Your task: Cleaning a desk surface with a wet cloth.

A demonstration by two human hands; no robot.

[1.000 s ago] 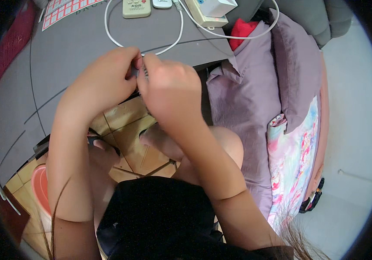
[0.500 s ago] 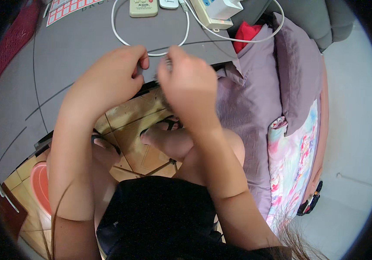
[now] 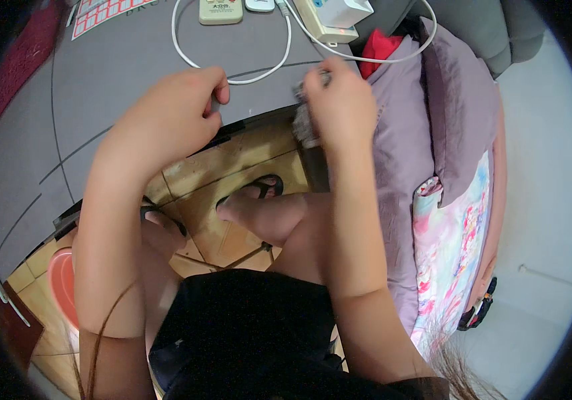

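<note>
My left hand (image 3: 182,110) rests at the front edge of the grey table (image 3: 119,63), its fingers curled in. Anything inside that curl is hidden from this view. Off to the right, over the table's front corner, my right hand (image 3: 342,103) is closed on a crumpled grey cloth (image 3: 304,123). Part of the cloth hangs down past the table edge, and more of it pokes out by the thumb. A wide gap separates the two hands.
Behind my hands a white cable (image 3: 288,47) loops across the table. A remote control (image 3: 220,12) and a power strip (image 3: 329,30) lie at the back. Mauve bedding (image 3: 399,147) is close on the right. A pink basin (image 3: 62,287) stands on the tiled floor.
My right hand has swung to the right with the grey cloth, away from the left hand, and more of the cloth shows. The left hand has hardly moved.
</note>
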